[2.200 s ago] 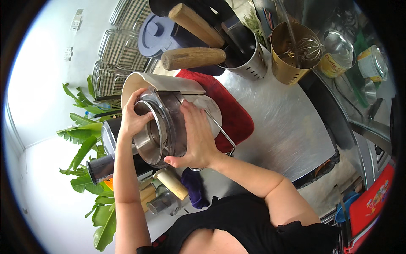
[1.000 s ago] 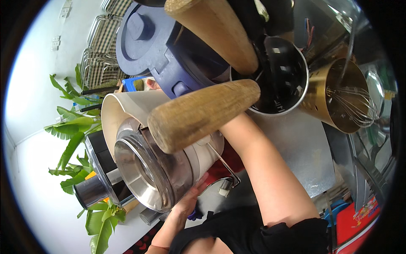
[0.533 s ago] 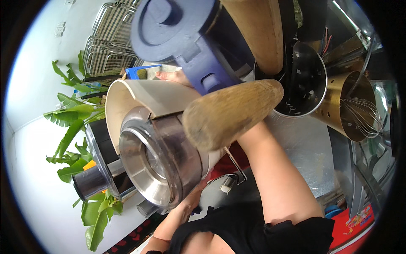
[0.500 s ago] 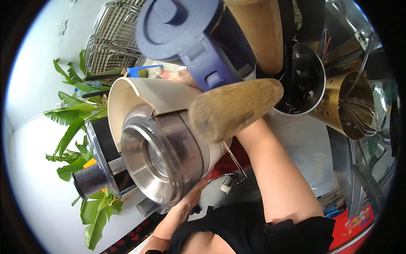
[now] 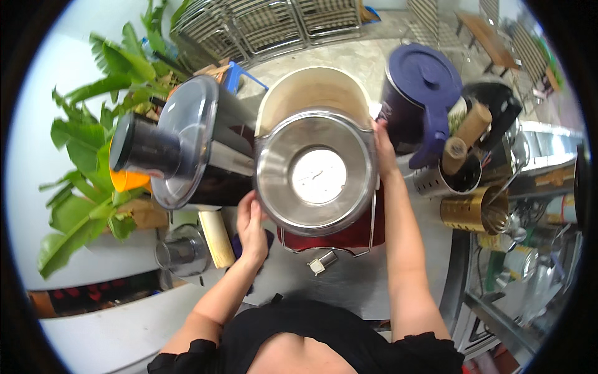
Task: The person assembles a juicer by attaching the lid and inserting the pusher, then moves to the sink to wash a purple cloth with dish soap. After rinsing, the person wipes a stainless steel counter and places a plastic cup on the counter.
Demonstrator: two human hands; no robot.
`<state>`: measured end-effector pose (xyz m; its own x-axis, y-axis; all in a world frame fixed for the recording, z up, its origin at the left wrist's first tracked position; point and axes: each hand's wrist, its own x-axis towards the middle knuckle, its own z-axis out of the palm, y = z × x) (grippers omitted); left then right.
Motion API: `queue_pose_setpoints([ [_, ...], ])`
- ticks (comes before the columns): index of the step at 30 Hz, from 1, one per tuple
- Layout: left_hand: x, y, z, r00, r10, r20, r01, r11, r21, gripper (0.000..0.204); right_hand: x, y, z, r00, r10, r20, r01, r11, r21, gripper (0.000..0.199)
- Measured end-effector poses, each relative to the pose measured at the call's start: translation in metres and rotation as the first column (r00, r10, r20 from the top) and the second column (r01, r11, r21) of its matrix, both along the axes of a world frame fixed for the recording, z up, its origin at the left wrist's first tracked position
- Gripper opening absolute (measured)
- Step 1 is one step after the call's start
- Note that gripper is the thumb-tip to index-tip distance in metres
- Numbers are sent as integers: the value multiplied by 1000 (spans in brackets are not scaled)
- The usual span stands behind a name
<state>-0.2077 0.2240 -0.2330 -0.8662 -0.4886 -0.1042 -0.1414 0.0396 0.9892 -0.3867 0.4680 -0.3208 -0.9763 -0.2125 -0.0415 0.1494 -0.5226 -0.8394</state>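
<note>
In front of me stands a juicer, with a round metal strainer basket [image 5: 274, 202] in its top and a cream pulp container [image 5: 311, 87] behind. A red base [image 5: 336, 238] and a wire clamp [image 5: 372, 227] show below the basket. My left hand [image 5: 252, 232] is closed against the lower left side of the juicer's bowl. My right hand [image 5: 384, 149] grips the upper right side, next to the pulp container; its fingertips are partly hidden. The steel tabletop [image 5: 293, 280] holds a small metal piece [image 5: 322, 263] near the juicer's front.
Left are a see-through appliance lid with a dark chute [image 5: 149, 149], a clear plastic cup [image 5: 180, 252] and a pale yellow cylinder [image 5: 217, 239]. Right are a purple-lidded pitcher [image 5: 427, 75], wooden-handled tools [image 5: 471, 124] and a gold utensil holder [image 5: 464, 212]. Plants [image 5: 87, 156] crowd the left.
The tilted, close view has swung level and further back. The juicer now appears upright and centred, and the pitcher and wooden handles no longer cover my right hand. Both hands stay at the juicer.
</note>
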Motion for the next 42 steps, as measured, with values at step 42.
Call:
queue_pose_setpoints([
  [42,-72,1,-95,939,-183,-292,179,983,-40,44,51,20,103,882,470,33,-459,874,-160,79],
])
